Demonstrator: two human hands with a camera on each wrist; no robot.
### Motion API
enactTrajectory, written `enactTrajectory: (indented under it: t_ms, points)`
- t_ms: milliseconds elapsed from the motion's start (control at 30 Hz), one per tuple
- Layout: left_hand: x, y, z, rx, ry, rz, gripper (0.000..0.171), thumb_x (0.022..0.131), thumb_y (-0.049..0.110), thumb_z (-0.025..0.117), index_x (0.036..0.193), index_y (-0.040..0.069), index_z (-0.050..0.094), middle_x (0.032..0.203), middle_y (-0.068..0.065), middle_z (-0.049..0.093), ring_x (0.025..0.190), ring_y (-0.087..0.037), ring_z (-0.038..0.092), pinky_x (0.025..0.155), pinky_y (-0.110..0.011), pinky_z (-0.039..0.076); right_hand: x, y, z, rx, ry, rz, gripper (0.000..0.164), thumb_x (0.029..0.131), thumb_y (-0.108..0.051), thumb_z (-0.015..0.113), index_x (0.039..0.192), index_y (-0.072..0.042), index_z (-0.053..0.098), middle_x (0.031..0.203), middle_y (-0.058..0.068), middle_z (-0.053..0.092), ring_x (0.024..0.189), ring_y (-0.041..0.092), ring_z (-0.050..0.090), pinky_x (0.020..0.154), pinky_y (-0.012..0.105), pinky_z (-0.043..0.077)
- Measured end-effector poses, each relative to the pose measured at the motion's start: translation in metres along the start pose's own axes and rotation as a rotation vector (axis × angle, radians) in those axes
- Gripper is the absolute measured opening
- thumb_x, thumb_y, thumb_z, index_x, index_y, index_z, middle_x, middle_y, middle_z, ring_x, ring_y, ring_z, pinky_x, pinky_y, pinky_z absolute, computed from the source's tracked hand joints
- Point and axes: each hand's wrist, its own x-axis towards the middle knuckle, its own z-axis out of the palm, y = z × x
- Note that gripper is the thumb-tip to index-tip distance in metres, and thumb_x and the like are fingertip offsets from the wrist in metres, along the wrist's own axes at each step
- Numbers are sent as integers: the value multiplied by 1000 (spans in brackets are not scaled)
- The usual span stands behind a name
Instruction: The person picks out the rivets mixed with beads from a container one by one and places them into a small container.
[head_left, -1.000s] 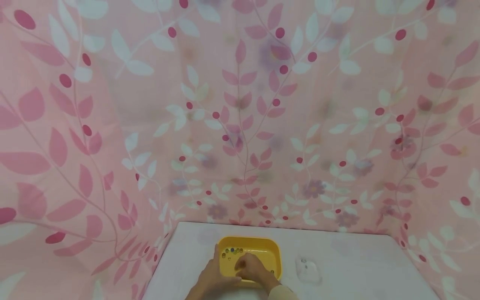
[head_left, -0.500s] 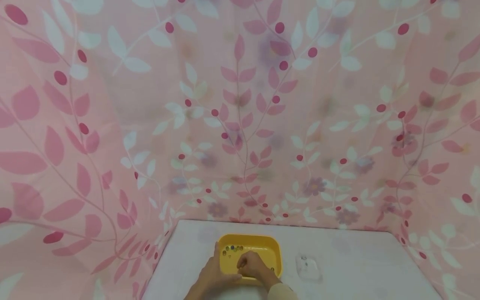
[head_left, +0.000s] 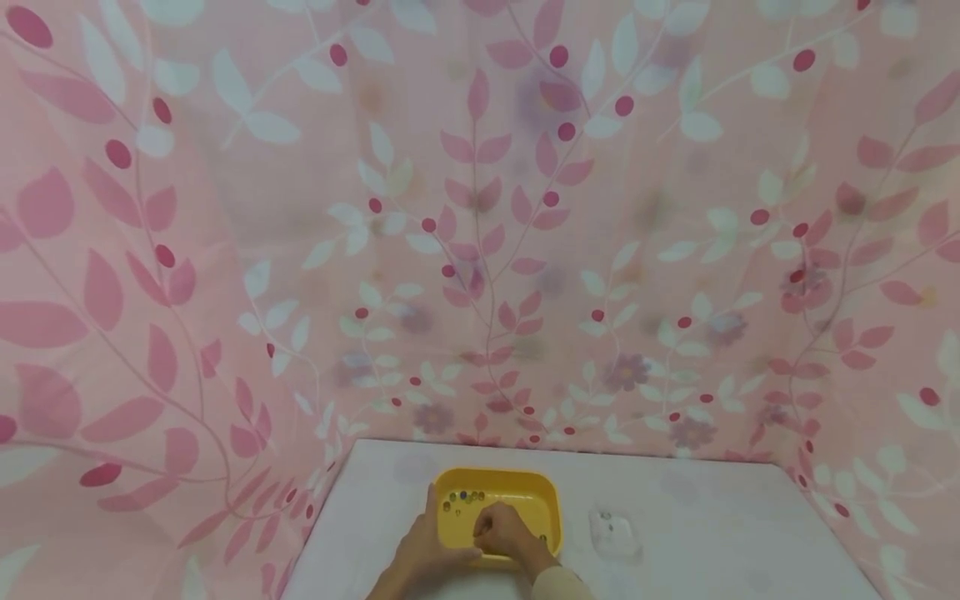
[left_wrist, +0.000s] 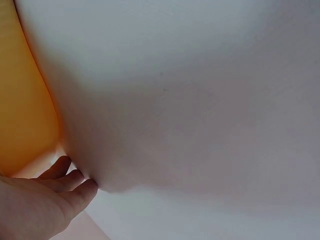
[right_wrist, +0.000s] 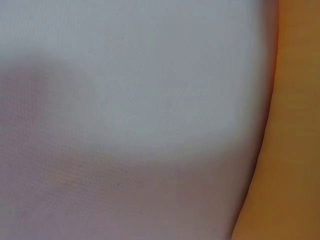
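A yellow tray stands on the white table, with several small glassy marbles, one of them blue, along its back left. Another marble lies by its right wall, near my right wrist. My left hand rests against the tray's left front corner, fingers along the left wall and thumb at the front rim. The left wrist view shows those fingers next to the tray's wall. My right hand is over the tray's inside with curled fingers; I cannot tell what they hold.
To the right of the tray sits a small clear container with a few tiny pieces in it. The white table is bordered at the back and sides by pink leaf-patterned cloth.
My right hand's fingers have drawn in slightly, staying over the same part of the tray. The head view has shifted a little. The left hand stays at the tray's corner.
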Motion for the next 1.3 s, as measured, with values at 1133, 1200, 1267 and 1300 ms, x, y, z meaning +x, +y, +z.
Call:
enactTrajectory:
  t_ms: [1133,1200,1267,1300]
  points:
    - [-1,1,0,18,-11,-2,145,60,64,85,157,3,-5,117,-18,60,87,-20,53,70,-39,45,3,4,-2,1,37,-4,6,71,-5,74,76,-8,73,75,-3,68,74,10,58,68,31,51]
    - [-1,2,-1,29,-6,6,146,61,64,85,157,1,-5,120,-20,60,91,-20,55,71,-41,47,5,5,-4,16,37,-14,5,73,-4,74,78,-8,75,78,-1,70,75,10,59,69,31,52]
    - [0,2,-2,28,-11,-6,146,61,64,85,157,2,-5,122,-20,60,92,-21,55,74,-42,48,6,5,-7,35,39,-12,6,76,-5,74,81,-8,76,81,-1,71,77,10,60,70,31,53]
    - [0,2,-2,26,-11,-11,146,61,65,85,157,3,-5,123,-20,59,93,-21,55,76,-43,48,6,5,-9,54,41,-14,7,77,-4,74,83,-7,76,82,0,71,78,10,60,70,31,53]
